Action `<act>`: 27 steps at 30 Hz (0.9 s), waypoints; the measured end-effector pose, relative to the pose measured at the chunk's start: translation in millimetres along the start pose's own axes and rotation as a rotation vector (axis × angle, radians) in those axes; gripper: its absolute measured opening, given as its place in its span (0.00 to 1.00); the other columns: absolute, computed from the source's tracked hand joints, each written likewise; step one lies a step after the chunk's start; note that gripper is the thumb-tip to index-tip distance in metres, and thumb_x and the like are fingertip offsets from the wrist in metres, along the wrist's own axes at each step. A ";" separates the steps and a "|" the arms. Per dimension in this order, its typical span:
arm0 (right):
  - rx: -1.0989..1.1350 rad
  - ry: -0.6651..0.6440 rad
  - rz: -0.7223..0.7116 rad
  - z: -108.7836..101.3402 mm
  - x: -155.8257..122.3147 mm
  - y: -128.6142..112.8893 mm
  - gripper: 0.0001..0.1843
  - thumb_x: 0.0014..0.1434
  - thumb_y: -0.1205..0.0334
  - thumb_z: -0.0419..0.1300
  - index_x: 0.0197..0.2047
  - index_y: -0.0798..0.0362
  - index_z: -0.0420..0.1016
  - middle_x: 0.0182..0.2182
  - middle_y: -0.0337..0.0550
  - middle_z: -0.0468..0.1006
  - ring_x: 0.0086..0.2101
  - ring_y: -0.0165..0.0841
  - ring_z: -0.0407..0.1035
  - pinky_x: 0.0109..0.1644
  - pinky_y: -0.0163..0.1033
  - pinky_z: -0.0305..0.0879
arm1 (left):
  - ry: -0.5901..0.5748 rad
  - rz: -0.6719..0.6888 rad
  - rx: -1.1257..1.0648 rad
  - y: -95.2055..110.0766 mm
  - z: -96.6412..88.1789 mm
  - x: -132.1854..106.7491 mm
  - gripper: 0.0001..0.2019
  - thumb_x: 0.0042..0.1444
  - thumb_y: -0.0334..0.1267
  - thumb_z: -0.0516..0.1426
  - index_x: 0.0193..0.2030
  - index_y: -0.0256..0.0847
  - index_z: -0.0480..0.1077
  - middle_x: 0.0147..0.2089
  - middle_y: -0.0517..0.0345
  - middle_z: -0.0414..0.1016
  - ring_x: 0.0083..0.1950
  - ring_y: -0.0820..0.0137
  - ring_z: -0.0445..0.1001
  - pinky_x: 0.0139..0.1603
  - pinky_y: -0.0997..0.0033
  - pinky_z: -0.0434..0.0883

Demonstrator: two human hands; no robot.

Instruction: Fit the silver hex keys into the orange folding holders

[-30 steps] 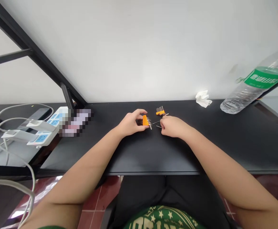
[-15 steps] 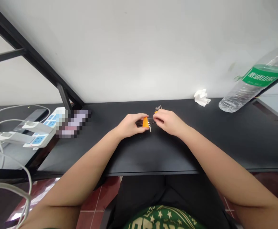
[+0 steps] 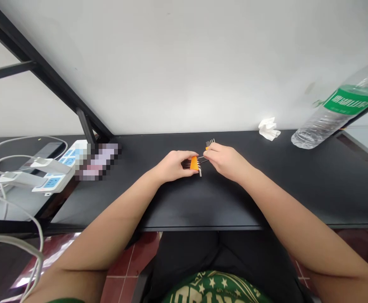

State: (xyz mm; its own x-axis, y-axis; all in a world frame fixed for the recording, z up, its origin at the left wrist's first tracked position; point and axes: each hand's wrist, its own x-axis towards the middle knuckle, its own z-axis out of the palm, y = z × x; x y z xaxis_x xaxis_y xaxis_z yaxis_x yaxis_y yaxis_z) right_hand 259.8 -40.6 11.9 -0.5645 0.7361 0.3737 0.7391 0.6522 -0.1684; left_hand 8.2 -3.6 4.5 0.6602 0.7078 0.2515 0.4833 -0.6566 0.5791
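My left hand (image 3: pixel 174 166) pinches an orange hex key holder (image 3: pixel 194 163) above the black desk, thumb on the near edge and fingers on the far edge. Several hex keys sit in it, and one bent end (image 3: pixel 200 171) points toward me. Just to the right, the fingers of my right hand (image 3: pixel 223 160) are closed on a thin metal hex key (image 3: pixel 202 157) that reaches toward the holder; whether it touches the holder is unclear. Behind my right hand a second orange piece shows with a row of metal hex keys (image 3: pixel 210 143), mostly covered by the hand.
A crumpled white tissue (image 3: pixel 268 128) and a clear bottle with a green label (image 3: pixel 349 99) stand by the wall at right. At left are a white power strip (image 3: pixel 60 168) with plugs and cables, a pixelated object (image 3: pixel 100 162) and a black metal frame (image 3: pixel 49 75).
My right hand has shifted slightly, and the thin hex key at its fingertips now lies at more of a slant. The left hand keeps its grip on the orange holder.
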 end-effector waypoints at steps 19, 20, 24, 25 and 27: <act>0.496 0.212 0.094 5.5 1.8 9.5 0.12 0.69 0.63 0.58 0.38 0.51 0.83 0.36 0.46 0.81 0.36 0.36 0.73 0.44 0.43 0.69 | 0.045 -0.011 -0.115 -2.1 0.7 -0.9 0.27 0.52 0.44 0.68 0.59 0.40 0.77 0.52 0.53 0.84 0.48 0.64 0.83 0.54 0.68 0.80; 0.513 0.218 0.102 6.7 2.3 8.4 0.12 0.68 0.62 0.58 0.38 0.50 0.83 0.37 0.46 0.82 0.36 0.36 0.74 0.45 0.43 0.70 | 0.039 -0.010 -0.109 -1.1 0.9 -0.6 0.26 0.52 0.45 0.68 0.58 0.40 0.77 0.52 0.54 0.84 0.48 0.64 0.83 0.54 0.67 0.80; 0.574 0.237 0.111 9.9 4.8 0.7 0.12 0.67 0.62 0.59 0.38 0.49 0.86 0.37 0.46 0.84 0.37 0.37 0.76 0.45 0.43 0.70 | 0.025 0.027 -0.091 3.8 0.7 0.8 0.25 0.54 0.46 0.68 0.58 0.42 0.78 0.53 0.54 0.84 0.49 0.64 0.82 0.54 0.67 0.78; 0.590 0.230 0.126 10.3 5.4 -1.0 0.12 0.67 0.62 0.59 0.37 0.49 0.86 0.36 0.45 0.84 0.36 0.37 0.76 0.45 0.43 0.70 | 0.025 0.038 -0.083 4.8 0.6 1.1 0.24 0.54 0.46 0.67 0.57 0.42 0.78 0.52 0.54 0.84 0.49 0.64 0.82 0.54 0.68 0.78; 0.667 0.180 0.197 11.2 6.4 -3.2 0.10 0.65 0.61 0.61 0.37 0.50 0.85 0.34 0.44 0.82 0.33 0.35 0.74 0.42 0.42 0.70 | 0.028 0.058 -0.061 6.3 0.6 1.4 0.24 0.55 0.46 0.67 0.57 0.44 0.78 0.50 0.55 0.84 0.47 0.65 0.82 0.51 0.68 0.78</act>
State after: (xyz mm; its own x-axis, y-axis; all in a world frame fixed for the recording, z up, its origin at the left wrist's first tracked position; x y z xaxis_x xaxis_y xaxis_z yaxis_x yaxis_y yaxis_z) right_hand 249.7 -35.9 4.6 -0.3317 0.8476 0.4142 0.4063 0.5246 -0.7481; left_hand 12.5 -6.9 8.0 0.6691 0.6765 0.3075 0.4080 -0.6803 0.6089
